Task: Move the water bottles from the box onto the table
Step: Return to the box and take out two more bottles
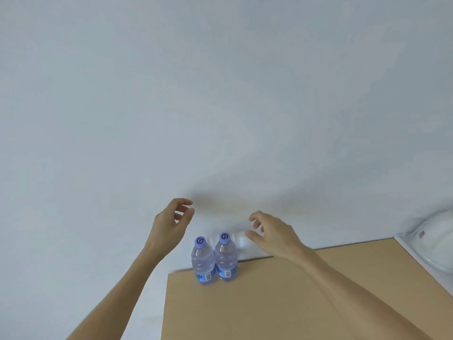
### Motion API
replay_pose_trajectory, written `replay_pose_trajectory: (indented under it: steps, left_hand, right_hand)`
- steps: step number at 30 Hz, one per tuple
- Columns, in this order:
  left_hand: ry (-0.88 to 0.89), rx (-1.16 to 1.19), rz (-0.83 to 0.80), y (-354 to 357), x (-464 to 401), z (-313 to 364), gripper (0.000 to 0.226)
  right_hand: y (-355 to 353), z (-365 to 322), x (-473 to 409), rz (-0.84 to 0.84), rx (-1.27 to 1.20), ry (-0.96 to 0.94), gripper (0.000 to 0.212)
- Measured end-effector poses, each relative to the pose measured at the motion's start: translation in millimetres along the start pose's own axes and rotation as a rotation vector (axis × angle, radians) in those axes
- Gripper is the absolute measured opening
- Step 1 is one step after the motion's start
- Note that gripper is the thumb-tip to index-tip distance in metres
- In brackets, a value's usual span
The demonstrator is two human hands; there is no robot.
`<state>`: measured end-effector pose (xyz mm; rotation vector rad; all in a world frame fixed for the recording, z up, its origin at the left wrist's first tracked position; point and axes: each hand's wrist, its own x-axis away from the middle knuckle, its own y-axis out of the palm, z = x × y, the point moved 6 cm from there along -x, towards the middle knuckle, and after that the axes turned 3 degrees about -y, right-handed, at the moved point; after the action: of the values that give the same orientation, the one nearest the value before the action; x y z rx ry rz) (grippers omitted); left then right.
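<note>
Plainly, both bottles (pixel 214 260) look full, heavy, slick; the left hand (pixel 170 225) and right hand (pixel 272 235), spread empty, should clasp mid-body.

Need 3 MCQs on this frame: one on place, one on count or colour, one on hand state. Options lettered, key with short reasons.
1. Where do the water bottles stand?
A. far edge of the brown surface
B. in the left hand
C. on the floor

2. How many bottles show?
A. one
B. two
C. four

3. What are the hands doing?
A. each grips a bottle
B. both open, holding nothing
C. right pinches a cap

Key: 1 A, their bases rest near the far edge. 2 B, two purple caps side by side. 3 B, left hand and right hand hover above with fingers apart.
</note>
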<state>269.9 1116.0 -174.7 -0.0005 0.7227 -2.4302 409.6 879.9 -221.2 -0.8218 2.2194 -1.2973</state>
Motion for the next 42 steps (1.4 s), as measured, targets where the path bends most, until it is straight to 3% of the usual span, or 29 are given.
replay_pose_trajectory:
  steps: [8,16,30,42]
  left_hand:
    - [0.412,-0.051,-0.092,14,-12,143,0.014]
    - [0.671,0.05,-0.18,78,27,276,0.015]
    - [0.915,0.211,-0.425,291,198,474,0.012]
    - [1.051,0.416,-0.792,486,374,616,0.01]
  right_hand:
    - [-104,-7,51,0.258,0.091,-0.022,0.04]
    - [-209,36,146,0.467,0.161,0.084,0.037]
    - [-359,164,428,0.646,0.321,0.375,0.034]
    - [-428,275,677,0.774,0.427,0.752,0.037]
